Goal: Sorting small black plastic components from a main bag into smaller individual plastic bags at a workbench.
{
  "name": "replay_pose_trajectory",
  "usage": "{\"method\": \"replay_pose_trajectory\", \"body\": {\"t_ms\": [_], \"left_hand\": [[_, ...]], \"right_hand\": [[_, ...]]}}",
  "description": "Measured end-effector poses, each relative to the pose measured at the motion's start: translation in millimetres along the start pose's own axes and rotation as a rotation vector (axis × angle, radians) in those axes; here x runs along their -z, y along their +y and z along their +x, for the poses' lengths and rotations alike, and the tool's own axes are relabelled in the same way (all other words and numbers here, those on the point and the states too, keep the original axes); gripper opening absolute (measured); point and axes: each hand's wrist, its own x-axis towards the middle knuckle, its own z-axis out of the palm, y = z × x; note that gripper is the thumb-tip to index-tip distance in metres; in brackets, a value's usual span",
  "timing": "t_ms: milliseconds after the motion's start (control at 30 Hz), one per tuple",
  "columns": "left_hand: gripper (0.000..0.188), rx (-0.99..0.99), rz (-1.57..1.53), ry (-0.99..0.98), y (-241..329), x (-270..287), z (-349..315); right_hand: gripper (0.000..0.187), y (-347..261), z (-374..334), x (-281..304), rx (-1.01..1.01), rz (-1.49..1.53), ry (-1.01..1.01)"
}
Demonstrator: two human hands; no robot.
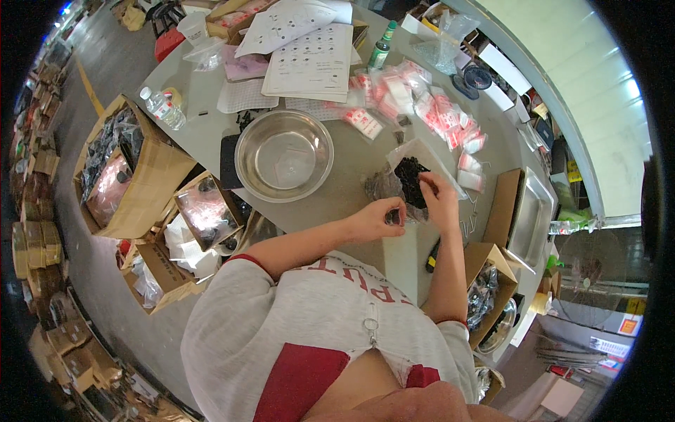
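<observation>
A heap of small black parts (410, 174) lies in a clear plastic bag on the grey table, in front of me and a little to the right. At the heap's right edge, my right hand (441, 204) has its thumb and fingers pinched together, touching the parts; what is between the fingertips is too small to name. My left hand (381, 218) is curled closed just to the left and nearer, with something small and dark inside the fingers. Crumpled clear plastic (382, 184) shows between the left hand and the heap.
Left of the hands stands a steel bowl (246, 165) with a clear bag in it. Several red-and-white plastic packets (436, 116), printed sheets (309, 67) and a green bottle (382, 46) lie beyond. Open cartons (151, 176) flank the table; a steel tray (532, 218) stands right.
</observation>
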Motion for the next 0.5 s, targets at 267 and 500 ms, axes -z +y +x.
{"method": "replay_pose_trajectory", "body": {"t_ms": [267,500], "left_hand": [[0.027,0.015,0.158,0.057,-8.4,4.2,-11.1],[0.027,0.075,0.142,0.075,-6.0,8.2,-12.2]], "right_hand": [[0.011,39.0,17.1,-25.8,0.15,-0.725,-0.032],[0.016,34.0,2.9,-8.3,0.174,-0.381,0.176]]}}
